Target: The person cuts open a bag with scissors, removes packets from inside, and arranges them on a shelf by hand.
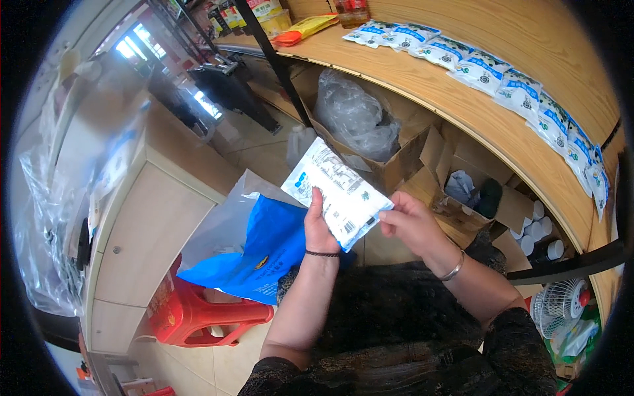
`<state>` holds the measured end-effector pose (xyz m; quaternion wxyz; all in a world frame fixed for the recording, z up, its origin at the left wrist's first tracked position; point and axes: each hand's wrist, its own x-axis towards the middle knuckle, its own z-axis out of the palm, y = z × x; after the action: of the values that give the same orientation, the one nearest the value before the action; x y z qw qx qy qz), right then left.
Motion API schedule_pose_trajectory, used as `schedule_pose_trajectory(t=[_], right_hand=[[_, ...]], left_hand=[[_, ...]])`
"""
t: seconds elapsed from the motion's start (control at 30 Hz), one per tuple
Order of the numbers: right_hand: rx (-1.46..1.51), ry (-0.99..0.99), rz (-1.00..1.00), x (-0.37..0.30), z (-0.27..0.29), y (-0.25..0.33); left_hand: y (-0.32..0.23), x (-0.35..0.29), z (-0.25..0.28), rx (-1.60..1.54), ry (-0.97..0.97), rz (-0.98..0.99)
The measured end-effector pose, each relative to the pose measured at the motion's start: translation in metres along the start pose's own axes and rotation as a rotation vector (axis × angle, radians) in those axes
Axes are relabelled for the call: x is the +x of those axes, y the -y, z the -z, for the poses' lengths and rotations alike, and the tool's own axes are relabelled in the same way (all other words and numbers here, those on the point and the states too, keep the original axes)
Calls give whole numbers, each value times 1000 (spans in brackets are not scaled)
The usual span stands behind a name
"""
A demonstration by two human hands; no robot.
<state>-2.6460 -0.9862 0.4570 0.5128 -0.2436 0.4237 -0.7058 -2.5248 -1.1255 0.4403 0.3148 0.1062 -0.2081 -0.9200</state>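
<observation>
A white and blue plastic packet [340,188] with small print is held up in front of me, tilted, its printed face toward me. My left hand [319,230] grips its near left edge, thumb lying over the face and the other fingers hidden behind it. At the packet's right corner, the fingers of my right hand [413,223] pinch the edge. Below and left of the packet, a large blue and clear plastic bag [264,244] rests on a red stool [188,310]. Similar packets [482,69] lie in a row along the wooden shelf [422,69].
Under the shelf stand cardboard boxes [429,158], one with crumpled clear plastic [356,112]. White-lidded containers [538,228] and a white fan [558,307] are at the right. A pale cabinet [142,231] bounds the left side. A black shelf post [281,66] rises ahead.
</observation>
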Motion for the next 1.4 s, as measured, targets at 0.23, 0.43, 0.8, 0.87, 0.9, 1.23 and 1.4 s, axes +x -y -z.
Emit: schedule_pose_trajectory(t=[0.23,0.43,0.8,0.87,0.9,1.23,1.4], right_hand=[[-78,-263,-213,18,31,-6],[205,264,-291,6,37,17],[192,201,42,12,17,5],[130,177,67,15,11,-4],[138,176,56,18,9,-4],[-169,-125,69,18,0,-8],[10,-7,-91,33,30,4]], left_hand=[[-1,-8,-11,697,21,-353],[-12,-21,-38,1980,716,-1003],[-10,-9,-30,94,154,376],[-1,-11,-18,424,128,183],[1,-9,-15,516,90,127],[6,7,3,374,34,229],[2,9,7,65,-100,164]])
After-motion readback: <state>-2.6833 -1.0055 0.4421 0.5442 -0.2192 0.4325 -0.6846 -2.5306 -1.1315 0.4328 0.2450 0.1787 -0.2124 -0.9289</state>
